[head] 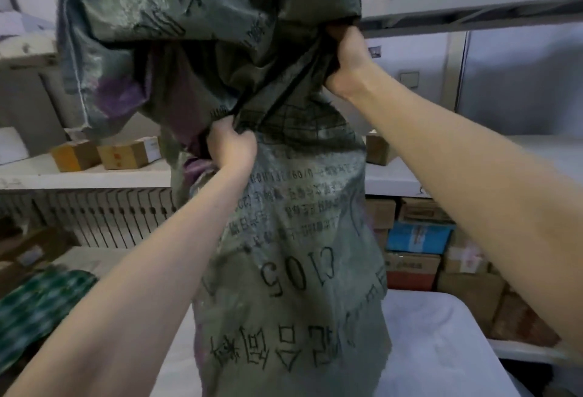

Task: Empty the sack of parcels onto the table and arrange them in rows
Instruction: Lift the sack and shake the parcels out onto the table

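both hands clench fabric: left hand point(232, 147) bunches a fold of the grey-green woven plastic sack point(284, 254) at mid-height, right hand point(345, 59) grips a fold higher up. sack stands tall on the white-covered table point(441, 333), its black print upside down, so judged inverted, with the bottom end hauled upward. lower part looks bulky; parcels probably inside, none visible on the table. emptying under way, not done — arranging in rows not begun. brown cardboard boxes point(123, 155) sit on the white shelf point(79, 175) behind, apart from the job.
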`<state>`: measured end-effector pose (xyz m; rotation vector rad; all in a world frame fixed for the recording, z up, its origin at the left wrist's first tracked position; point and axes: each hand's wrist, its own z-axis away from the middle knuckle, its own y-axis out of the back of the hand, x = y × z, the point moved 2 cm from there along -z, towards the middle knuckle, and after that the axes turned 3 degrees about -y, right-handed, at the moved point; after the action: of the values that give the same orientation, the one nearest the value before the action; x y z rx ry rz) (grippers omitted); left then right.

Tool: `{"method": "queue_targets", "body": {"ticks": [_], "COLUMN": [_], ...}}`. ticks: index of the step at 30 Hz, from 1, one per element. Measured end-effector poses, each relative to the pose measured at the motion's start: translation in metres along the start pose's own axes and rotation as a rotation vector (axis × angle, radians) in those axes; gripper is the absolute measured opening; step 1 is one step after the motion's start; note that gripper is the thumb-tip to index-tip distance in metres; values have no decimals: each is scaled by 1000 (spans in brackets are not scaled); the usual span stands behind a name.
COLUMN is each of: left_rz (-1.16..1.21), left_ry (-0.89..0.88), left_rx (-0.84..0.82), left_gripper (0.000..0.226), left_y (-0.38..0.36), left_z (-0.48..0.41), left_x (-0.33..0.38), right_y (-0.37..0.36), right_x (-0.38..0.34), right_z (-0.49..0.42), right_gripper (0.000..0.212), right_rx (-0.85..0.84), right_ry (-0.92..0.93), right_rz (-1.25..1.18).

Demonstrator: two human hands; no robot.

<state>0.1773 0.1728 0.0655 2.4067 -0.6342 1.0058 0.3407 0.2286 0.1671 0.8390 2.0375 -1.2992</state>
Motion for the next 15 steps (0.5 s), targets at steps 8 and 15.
{"method": "queue_targets", "body": {"ticks": [8,15], "left_rz": [1,-169], "left_ry": [92,203], "left_rx": [-503,-284], "left_gripper": [100,63], "left_y": [-37,-41], "left_z": [16,32], "left_x": [-41,-28], "right_y": [33,0], "right_x": [37,63], "right_z": [21,45], "right_gripper": [38,41], "right_rx": [145,-59], "right_ry": [35,-77], "right_rz": [502,542]}}
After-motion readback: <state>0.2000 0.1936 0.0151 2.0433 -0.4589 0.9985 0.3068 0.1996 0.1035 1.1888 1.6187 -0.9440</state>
